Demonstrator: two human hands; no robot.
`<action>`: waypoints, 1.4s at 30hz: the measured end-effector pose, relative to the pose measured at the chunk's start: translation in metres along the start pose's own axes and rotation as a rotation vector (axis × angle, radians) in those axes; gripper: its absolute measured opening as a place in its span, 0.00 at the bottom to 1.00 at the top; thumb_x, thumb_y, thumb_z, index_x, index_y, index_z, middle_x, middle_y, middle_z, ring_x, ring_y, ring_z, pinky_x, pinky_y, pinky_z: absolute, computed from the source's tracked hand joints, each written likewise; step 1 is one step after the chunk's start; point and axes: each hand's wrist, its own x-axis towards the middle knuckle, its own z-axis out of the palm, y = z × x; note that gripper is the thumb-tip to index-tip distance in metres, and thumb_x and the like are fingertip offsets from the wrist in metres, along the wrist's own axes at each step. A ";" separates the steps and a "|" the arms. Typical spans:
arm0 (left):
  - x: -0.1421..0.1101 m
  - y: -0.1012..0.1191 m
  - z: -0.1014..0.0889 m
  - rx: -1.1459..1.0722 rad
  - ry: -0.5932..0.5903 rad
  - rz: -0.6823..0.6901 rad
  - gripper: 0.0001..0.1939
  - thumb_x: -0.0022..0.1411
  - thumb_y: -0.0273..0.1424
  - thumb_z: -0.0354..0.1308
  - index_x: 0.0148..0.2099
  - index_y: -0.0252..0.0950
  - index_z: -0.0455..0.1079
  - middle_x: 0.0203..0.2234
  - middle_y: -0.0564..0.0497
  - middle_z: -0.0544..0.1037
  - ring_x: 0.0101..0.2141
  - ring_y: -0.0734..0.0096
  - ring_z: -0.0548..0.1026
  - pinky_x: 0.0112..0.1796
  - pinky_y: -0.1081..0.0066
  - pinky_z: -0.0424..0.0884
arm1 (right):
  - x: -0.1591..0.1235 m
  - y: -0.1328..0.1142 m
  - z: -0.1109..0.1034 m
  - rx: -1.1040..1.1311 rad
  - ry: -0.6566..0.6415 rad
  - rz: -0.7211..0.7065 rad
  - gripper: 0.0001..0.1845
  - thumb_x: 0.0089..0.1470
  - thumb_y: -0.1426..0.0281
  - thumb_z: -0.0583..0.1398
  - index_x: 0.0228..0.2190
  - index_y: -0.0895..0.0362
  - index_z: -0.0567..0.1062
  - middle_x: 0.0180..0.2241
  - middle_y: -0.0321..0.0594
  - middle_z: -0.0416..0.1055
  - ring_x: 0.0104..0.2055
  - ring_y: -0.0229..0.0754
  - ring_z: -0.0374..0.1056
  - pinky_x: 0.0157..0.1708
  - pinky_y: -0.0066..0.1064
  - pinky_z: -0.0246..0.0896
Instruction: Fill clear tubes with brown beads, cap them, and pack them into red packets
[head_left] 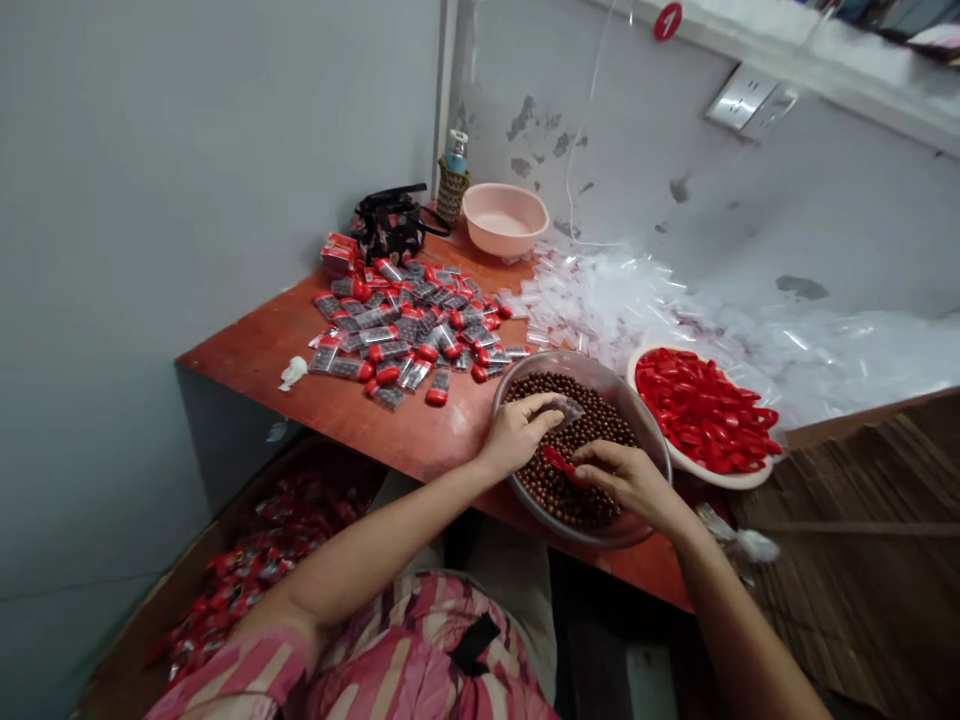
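A metal bowl (658, 430) full of small round brown balls (574, 505) stands at the table's front edge. Over it, my left hand (516, 435) pinches a small clear plastic tube (568, 408), partly hidden by the fingers; how full it is I cannot tell. My right hand (628, 480) is closed on a small red plastic cap (559, 462), held low over the balls. To the right of the bowl, a pale basin (686, 462) holds a heap of similar red plastic pieces (697, 405).
Filled red-capped tubes (409, 325) lie piled on the red table (247, 345). Clear tubes (622, 295) are heaped along the wall. Behind stand a pink basin (506, 240), a dark bag (394, 230) and a bottle (456, 155). Below left is a container of red packets (255, 560); stacked cardboard (862, 560) is at right.
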 end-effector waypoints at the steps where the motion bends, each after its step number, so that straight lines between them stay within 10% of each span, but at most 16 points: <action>1: 0.000 0.000 0.000 0.004 -0.002 0.000 0.13 0.56 0.27 0.53 0.44 0.33 0.71 0.41 0.47 0.75 0.43 0.66 0.72 0.48 0.67 0.65 | -0.001 0.001 0.002 -0.076 -0.023 -0.001 0.09 0.50 0.65 0.57 0.33 0.54 0.74 0.31 0.37 0.73 0.33 0.41 0.68 0.34 0.30 0.61; 17: -0.001 0.002 0.000 0.092 -0.015 0.009 0.13 0.56 0.27 0.53 0.43 0.34 0.71 0.40 0.48 0.76 0.42 0.68 0.73 0.47 0.67 0.65 | 0.005 0.024 0.019 -0.595 -0.099 0.146 0.11 0.49 0.65 0.57 0.36 0.52 0.73 0.35 0.40 0.73 0.37 0.45 0.69 0.33 0.30 0.57; 28: -0.004 0.007 0.000 0.245 -0.189 0.069 0.12 0.56 0.28 0.53 0.42 0.38 0.73 0.38 0.52 0.77 0.41 0.70 0.73 0.45 0.71 0.65 | -0.002 0.015 -0.006 0.343 0.380 0.033 0.13 0.47 0.62 0.60 0.34 0.55 0.72 0.33 0.37 0.73 0.35 0.41 0.68 0.37 0.32 0.62; 42: -0.013 0.002 0.000 0.356 -0.272 0.167 0.14 0.57 0.27 0.52 0.45 0.41 0.72 0.36 0.51 0.78 0.37 0.68 0.74 0.39 0.73 0.66 | -0.003 -0.015 0.006 -0.240 0.339 -0.210 0.06 0.52 0.65 0.56 0.30 0.55 0.70 0.27 0.38 0.69 0.30 0.40 0.66 0.31 0.29 0.60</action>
